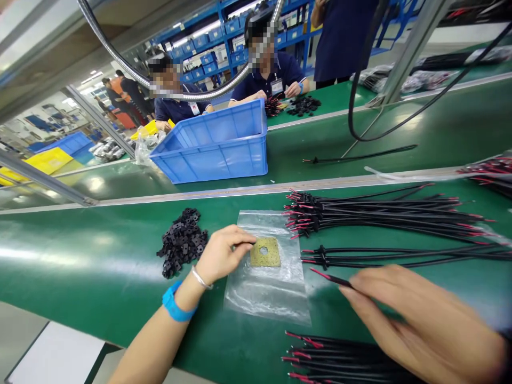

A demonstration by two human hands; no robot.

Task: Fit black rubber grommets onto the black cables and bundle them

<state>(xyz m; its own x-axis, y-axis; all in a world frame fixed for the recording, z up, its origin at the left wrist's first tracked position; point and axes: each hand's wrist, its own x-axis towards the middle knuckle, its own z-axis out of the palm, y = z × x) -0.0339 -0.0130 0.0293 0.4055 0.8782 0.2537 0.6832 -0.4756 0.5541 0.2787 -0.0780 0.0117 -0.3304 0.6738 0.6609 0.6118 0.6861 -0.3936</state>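
My left hand (222, 253) rests on a clear plastic bag (267, 290), fingers curled together at the edge of a small yellow square pad with a hole (265, 252). A blue wristband and a bracelet are on that wrist. My right hand (416, 314) is blurred and pinches a black cable with a red tip (330, 277), pointing left over the bag's right edge. A pile of small black plastic clips (183, 241) lies just left of my left hand.
Bundles of black and red cables (384, 213) lie at the right, more (340, 360) at the near edge. A blue crate (216, 143) stands on the green belt behind. Two seated people and a standing one work across the line. A black hose (354, 96) hangs at right.
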